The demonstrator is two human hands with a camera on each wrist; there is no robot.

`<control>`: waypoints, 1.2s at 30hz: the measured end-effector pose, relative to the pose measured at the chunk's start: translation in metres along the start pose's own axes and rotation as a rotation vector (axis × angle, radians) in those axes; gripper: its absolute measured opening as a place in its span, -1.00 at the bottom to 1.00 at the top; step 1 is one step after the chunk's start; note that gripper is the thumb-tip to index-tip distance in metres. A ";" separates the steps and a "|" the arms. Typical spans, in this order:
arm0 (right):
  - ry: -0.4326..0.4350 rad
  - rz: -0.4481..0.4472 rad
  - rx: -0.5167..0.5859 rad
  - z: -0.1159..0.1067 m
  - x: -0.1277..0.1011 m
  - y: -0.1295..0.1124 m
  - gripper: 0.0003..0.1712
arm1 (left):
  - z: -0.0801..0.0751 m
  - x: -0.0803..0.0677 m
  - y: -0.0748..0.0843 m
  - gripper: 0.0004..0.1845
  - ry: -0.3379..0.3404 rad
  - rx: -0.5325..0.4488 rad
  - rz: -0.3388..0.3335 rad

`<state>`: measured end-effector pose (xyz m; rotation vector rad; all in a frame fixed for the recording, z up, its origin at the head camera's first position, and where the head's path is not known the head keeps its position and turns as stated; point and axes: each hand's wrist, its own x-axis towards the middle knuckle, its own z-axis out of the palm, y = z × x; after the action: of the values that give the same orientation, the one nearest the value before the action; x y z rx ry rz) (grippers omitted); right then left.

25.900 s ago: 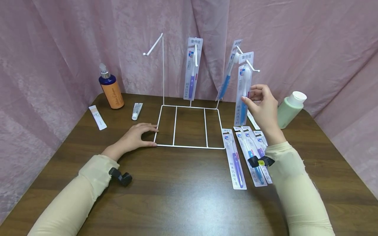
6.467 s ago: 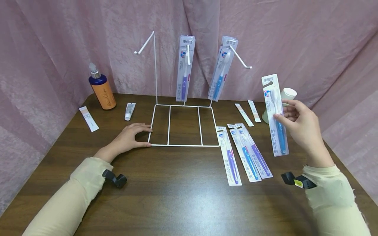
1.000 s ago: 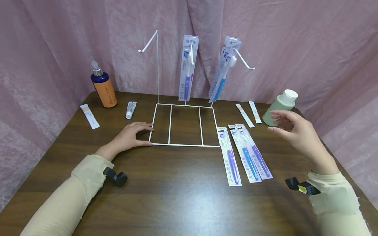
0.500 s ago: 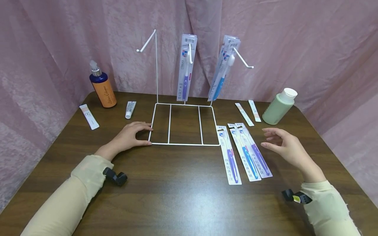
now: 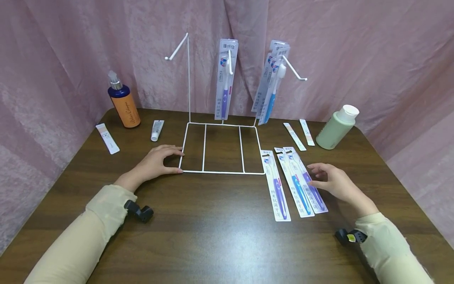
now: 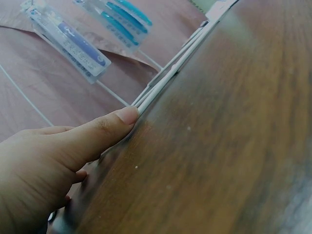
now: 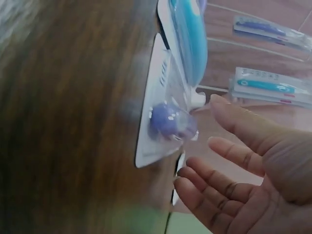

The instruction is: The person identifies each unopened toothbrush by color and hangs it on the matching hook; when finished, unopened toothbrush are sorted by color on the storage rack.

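Left hand lay flat on the worktop, fingers relaxed and nearly straight, thumb tip against the near-left corner of the white wire rack; it steadied the base and gripped nothing. Up and beyond that hand stood the rack's hooks: one bare, the middle one with a single purple toothbrush pack, the right one with several blue packs. Between the hands, nearer the right, three packaged toothbrushes lay side by side. Right hand was loosely open and held nothing; its fingertips were at the edge of the outermost purple pack, touching or just short of it, cannot tell which.

Judgement: slide the fingers under that card's free edge, pinch it by the edge rather than the blister, keep the punched hole uppermost, and hold the left hand down so the rack does not shift.

Worktop was dark wood-grain; pump bottle, small tube and sachet beyond the left hand; two sachets and green bottle beyond the right; pink curtain all round.
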<state>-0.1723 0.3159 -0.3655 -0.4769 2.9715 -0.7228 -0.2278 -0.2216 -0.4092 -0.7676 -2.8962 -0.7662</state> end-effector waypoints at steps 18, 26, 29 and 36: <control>-0.072 0.068 -0.079 0.011 0.012 -0.004 -0.34 | -0.001 0.002 0.000 -0.39 0.009 0.000 0.009; -0.088 0.066 -0.106 0.010 0.014 -0.006 -0.35 | -0.001 0.001 0.001 -0.37 0.003 -0.002 0.008; -0.094 0.078 -0.108 0.009 0.015 -0.007 -0.34 | -0.001 0.001 0.002 -0.37 -0.003 -0.008 0.005; -0.100 0.113 -0.112 0.011 0.019 -0.008 -0.30 | -0.001 0.001 0.001 -0.37 -0.005 -0.005 0.001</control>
<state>-0.1863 0.2984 -0.3707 -0.3362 2.9275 -0.5091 -0.2279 -0.2211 -0.4077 -0.7726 -2.8992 -0.7736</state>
